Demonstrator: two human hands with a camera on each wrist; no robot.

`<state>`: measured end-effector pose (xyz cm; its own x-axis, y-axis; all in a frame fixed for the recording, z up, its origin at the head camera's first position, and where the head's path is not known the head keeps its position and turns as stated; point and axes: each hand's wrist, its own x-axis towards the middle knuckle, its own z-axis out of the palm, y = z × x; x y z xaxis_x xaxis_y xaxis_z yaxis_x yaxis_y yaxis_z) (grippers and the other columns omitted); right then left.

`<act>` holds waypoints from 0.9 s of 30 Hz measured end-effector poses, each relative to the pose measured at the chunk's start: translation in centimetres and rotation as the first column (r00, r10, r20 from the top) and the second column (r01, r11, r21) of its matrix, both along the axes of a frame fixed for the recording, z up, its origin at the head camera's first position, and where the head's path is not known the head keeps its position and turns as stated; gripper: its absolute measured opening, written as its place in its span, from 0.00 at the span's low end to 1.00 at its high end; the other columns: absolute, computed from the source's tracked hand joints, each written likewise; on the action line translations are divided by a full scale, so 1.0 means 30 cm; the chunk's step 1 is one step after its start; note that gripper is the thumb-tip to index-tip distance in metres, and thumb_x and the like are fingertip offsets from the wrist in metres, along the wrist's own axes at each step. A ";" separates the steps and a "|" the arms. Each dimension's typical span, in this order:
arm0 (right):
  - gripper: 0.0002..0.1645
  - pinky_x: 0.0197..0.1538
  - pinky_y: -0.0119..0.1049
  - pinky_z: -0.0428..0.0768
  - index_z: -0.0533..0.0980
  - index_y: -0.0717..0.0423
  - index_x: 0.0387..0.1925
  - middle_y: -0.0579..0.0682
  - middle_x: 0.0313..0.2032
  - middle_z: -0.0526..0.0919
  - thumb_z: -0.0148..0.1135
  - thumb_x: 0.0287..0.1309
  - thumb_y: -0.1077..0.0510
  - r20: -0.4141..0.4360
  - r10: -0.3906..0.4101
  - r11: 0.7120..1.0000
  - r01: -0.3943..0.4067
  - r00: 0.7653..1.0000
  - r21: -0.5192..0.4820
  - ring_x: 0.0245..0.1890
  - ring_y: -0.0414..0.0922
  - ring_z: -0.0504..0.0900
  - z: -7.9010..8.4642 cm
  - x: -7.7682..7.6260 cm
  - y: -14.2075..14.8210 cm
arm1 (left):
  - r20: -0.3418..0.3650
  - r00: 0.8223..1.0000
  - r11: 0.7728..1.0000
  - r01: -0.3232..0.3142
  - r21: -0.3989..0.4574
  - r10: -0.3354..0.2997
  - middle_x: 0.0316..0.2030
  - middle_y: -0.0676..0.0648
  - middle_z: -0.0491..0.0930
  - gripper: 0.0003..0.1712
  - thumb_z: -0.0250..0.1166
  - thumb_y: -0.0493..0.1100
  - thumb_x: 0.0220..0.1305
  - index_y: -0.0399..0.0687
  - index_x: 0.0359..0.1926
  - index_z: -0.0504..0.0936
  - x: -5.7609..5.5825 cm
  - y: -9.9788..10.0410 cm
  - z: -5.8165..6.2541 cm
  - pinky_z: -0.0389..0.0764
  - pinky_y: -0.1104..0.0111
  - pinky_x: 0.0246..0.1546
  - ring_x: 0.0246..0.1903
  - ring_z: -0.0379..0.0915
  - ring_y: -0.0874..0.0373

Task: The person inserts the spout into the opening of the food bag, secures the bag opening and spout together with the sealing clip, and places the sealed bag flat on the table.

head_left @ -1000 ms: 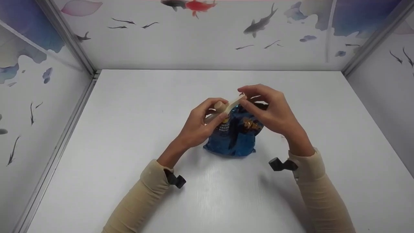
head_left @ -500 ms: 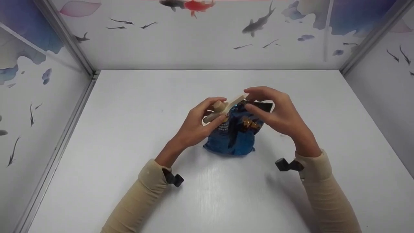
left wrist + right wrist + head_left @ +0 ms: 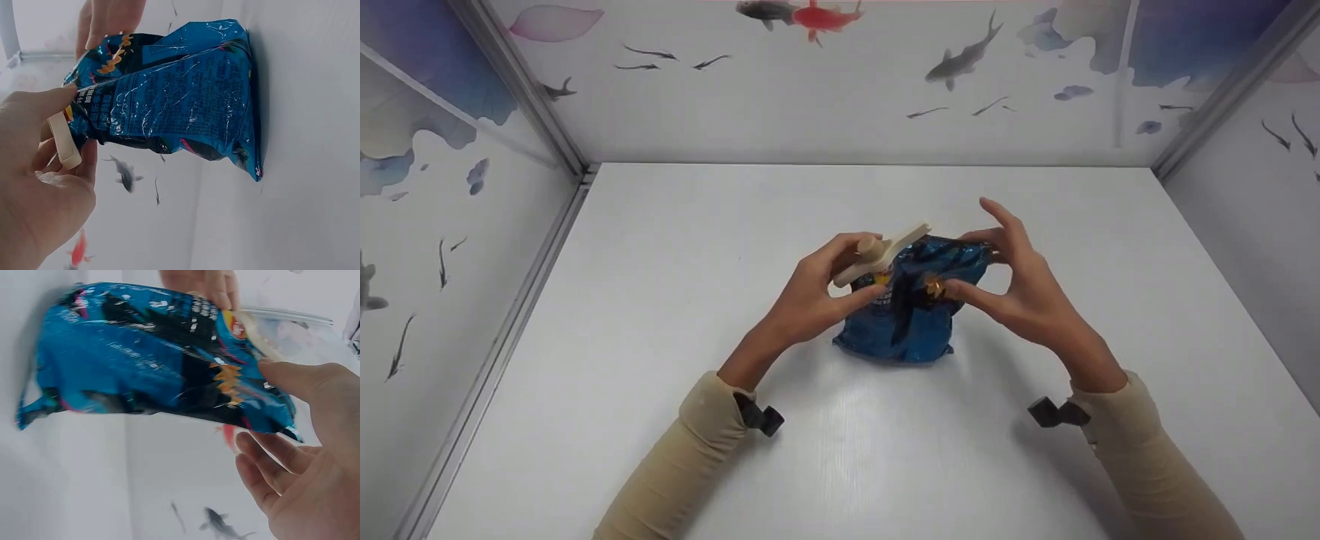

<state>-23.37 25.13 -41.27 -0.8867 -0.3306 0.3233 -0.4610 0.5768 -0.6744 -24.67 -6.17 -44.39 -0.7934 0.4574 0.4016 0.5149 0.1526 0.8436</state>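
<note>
A glossy blue snack bag (image 3: 896, 334) with dark and orange print stands upright on the table. Across its top left lies a cream bag clip (image 3: 896, 249) with a round cap, slanting up to the right. My left hand (image 3: 814, 292) pinches the bag's top at the clip, thumb on the front just below it and fingers behind. At the upper right of the bag, my right hand (image 3: 1031, 300) has its thumb on the front and its fingers behind, index finger raised. In the left wrist view the clip's end (image 3: 66, 149) juts out between thumb and fingers.
The white table (image 3: 660, 360) spreads around the bag. White panels (image 3: 840, 112) with printed fish and leaves enclose the back and both sides, joined by metal corner posts. Each wrist carries a small black camera mount (image 3: 1057, 412).
My right hand has left the clip's upper end and moved right and down onto the bag's upper right, spreading it out. My left thumb has slid from the clip onto the bag's front.
</note>
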 end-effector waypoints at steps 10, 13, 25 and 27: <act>0.39 0.59 0.38 0.88 0.71 0.50 0.76 0.46 0.63 0.86 0.76 0.69 0.54 0.080 0.072 0.995 -0.078 0.994 0.070 0.57 0.44 0.86 -0.140 0.026 0.030 | 0.044 0.999 1.000 0.015 -0.009 -0.014 0.67 0.46 0.81 0.38 0.74 0.49 0.73 0.51 0.77 0.70 0.009 -0.018 -0.019 0.86 0.50 0.61 0.64 0.81 0.56; 0.29 0.55 0.33 0.89 0.78 0.52 0.70 0.47 0.60 0.89 0.73 0.71 0.58 0.045 0.084 0.994 -0.086 0.995 0.065 0.53 0.44 0.88 -0.158 0.028 0.029 | 0.070 0.997 0.999 0.022 -0.030 -0.020 0.70 0.46 0.79 0.39 0.75 0.48 0.72 0.49 0.78 0.69 0.010 -0.023 -0.027 0.86 0.54 0.64 0.67 0.80 0.55; 0.22 0.51 0.21 0.85 0.83 0.53 0.62 0.45 0.52 0.93 0.74 0.69 0.62 -0.042 0.051 0.999 -0.051 0.998 0.002 0.47 0.40 0.90 -0.160 0.025 0.020 | 0.099 0.993 0.994 -0.056 -0.091 0.065 0.66 0.46 0.83 0.28 0.75 0.50 0.72 0.49 0.67 0.77 0.014 -0.044 -0.035 0.90 0.60 0.56 0.61 0.85 0.54; 0.17 0.50 0.22 0.86 0.85 0.53 0.58 0.44 0.48 0.93 0.74 0.70 0.60 -0.032 0.023 0.999 -0.024 0.999 -0.026 0.44 0.39 0.89 -0.166 0.023 0.015 | 0.113 0.991 0.994 -0.069 -0.081 0.078 0.65 0.46 0.85 0.28 0.74 0.51 0.73 0.50 0.67 0.77 0.013 -0.045 -0.037 0.91 0.60 0.56 0.59 0.87 0.54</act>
